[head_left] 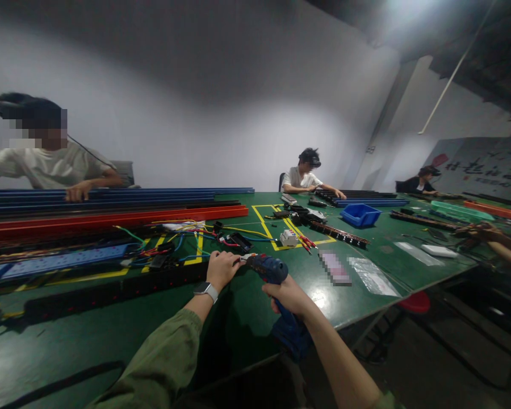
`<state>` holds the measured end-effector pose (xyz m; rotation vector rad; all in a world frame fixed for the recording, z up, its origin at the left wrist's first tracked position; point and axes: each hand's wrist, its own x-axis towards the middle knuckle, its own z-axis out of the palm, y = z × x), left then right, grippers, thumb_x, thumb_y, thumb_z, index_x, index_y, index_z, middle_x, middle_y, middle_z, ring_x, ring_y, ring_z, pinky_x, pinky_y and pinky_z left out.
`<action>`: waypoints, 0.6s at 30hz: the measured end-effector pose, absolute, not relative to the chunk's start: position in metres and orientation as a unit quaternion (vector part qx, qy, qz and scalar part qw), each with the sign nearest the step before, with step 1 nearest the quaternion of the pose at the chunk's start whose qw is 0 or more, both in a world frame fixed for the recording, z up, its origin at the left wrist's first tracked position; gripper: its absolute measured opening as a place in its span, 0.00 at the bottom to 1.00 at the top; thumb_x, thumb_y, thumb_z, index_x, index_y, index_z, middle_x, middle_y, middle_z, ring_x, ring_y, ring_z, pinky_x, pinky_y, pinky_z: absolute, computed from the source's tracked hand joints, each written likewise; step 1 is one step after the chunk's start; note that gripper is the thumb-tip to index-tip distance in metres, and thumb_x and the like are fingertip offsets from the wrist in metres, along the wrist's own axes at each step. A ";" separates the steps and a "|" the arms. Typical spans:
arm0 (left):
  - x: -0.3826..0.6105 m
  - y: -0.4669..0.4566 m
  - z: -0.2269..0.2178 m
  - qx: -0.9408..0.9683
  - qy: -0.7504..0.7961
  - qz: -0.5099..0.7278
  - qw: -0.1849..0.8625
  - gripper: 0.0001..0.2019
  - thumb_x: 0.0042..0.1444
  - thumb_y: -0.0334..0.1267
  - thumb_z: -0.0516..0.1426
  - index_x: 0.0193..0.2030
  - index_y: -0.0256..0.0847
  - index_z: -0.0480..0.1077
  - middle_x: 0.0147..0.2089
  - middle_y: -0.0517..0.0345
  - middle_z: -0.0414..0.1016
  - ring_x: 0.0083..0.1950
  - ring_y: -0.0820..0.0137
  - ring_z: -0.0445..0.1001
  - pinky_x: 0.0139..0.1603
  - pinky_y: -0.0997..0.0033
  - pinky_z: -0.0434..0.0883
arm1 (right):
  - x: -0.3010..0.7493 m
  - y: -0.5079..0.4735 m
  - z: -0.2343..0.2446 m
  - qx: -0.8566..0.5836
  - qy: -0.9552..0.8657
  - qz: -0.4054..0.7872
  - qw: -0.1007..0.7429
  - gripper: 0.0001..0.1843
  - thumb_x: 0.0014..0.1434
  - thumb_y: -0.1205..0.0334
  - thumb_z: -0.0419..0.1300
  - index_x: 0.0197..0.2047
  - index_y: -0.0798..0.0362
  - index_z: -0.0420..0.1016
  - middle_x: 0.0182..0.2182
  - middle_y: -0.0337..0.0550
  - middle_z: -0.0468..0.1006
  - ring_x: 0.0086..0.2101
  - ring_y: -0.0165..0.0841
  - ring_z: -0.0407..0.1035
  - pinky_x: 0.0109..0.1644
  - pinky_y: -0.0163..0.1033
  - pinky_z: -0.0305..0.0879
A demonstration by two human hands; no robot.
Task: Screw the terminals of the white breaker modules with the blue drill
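Observation:
My right hand (290, 296) is wrapped around the handle of a blue cordless drill (273, 268), which points left with its battery end low near the table edge. The bit end (247, 257) reaches the fingertips of my left hand (222, 270). Those fingers are curled closed at the right end of a long black strip (123, 291) with small red dots; what they pinch is hidden. Just beyond the left hand lie black connector pieces (241, 242) with coloured wires (183, 227).
Long red (196, 216) and blue rails (174, 193) lie at the back left. A grey-white terminal block (288, 238), a blue bin (360, 216), a pixelated phone-shaped slab (334, 268) and a plastic bag (372, 276) lie to the right. Co-workers sit across the table; another person's hands (485, 232) are at right.

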<state>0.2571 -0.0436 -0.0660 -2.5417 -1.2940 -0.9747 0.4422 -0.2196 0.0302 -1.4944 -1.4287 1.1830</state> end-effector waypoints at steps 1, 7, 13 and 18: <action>0.257 -0.043 -0.066 -0.842 -0.428 -0.322 0.064 0.17 0.63 0.53 0.53 0.43 0.51 0.80 0.38 0.51 0.81 0.43 0.60 0.73 0.51 0.55 0.54 | 0.442 -0.219 0.030 -0.582 -0.556 0.462 0.373 0.17 0.53 0.64 0.58 0.47 0.54 0.71 0.17 0.29 0.65 0.15 0.28 0.64 0.18 0.30 0.56; 0.258 -0.043 -0.068 -0.842 -0.430 -0.319 0.071 0.17 0.63 0.54 0.53 0.43 0.51 0.80 0.38 0.51 0.81 0.43 0.61 0.73 0.52 0.55 0.54 | 0.443 -0.219 0.028 -0.584 -0.550 0.459 0.382 0.18 0.53 0.63 0.58 0.49 0.54 0.70 0.16 0.28 0.65 0.14 0.28 0.64 0.18 0.30 0.56; 0.258 -0.043 -0.068 -0.842 -0.430 -0.318 0.076 0.17 0.64 0.53 0.52 0.43 0.52 0.80 0.39 0.52 0.81 0.43 0.60 0.73 0.52 0.54 0.54 | 0.442 -0.220 0.029 -0.575 -0.542 0.474 0.388 0.17 0.52 0.63 0.58 0.47 0.54 0.70 0.17 0.28 0.65 0.15 0.28 0.65 0.18 0.30 0.56; 0.257 -0.043 -0.067 -0.844 -0.427 -0.316 0.073 0.17 0.64 0.54 0.52 0.43 0.53 0.80 0.39 0.52 0.81 0.43 0.61 0.73 0.52 0.54 0.54 | 0.441 -0.221 0.031 -0.577 -0.534 0.475 0.395 0.19 0.52 0.63 0.59 0.48 0.54 0.69 0.17 0.27 0.65 0.14 0.28 0.65 0.18 0.30 0.55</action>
